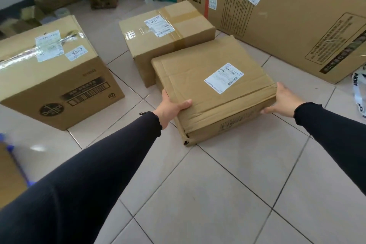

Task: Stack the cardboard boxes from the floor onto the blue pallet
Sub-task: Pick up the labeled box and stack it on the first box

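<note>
Cardboard, creased and flat, the labelled box point(213, 89) was gripped at both sides by left hand point(171, 106) and right hand point(282, 101); beside it, a carton point(277, 16) read "SHANBEN".

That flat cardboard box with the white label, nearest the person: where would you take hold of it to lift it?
Probably by its two opposite side edges, one hand from each side. The flat cardboard box is wide and shallow, too broad for one hand. Here the left hand clasps its near-left corner, thumb on top, and the right hand presses its right edge. A box behind blocks the far side.
</note>
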Available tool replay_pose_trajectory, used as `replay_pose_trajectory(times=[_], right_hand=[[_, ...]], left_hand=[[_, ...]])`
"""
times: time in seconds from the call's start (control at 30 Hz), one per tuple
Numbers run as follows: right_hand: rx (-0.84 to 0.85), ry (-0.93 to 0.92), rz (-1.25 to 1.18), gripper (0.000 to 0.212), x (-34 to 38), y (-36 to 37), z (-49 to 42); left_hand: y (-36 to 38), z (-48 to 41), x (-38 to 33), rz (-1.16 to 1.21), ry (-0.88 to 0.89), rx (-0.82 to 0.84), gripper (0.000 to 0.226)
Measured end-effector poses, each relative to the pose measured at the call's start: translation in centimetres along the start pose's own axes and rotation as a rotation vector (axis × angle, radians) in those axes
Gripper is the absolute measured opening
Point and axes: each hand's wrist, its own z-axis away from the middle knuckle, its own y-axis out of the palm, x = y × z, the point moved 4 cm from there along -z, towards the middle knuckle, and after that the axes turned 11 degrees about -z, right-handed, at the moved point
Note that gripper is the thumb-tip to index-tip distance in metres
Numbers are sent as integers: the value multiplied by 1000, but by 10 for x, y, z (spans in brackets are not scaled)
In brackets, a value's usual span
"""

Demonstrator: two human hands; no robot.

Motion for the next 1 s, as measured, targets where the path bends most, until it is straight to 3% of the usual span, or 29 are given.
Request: replay_pose_trajectory(times=[0.13,0.5,0.77,1.0], right_hand=[[-42,-63,-16,108,3,7,14],[-224,-299,-192,100,75,-4,133],[-312,-652,-349,103,260,3,194],[-91,-970,-352,94,447,116,258]], left_hand=[[4,8,7,101,37,8,108],[-73,148,-22,81,387,-147,104],[-247,261,-45,93,508,-433,91],[-433,367,46,168,387,-760,77]])
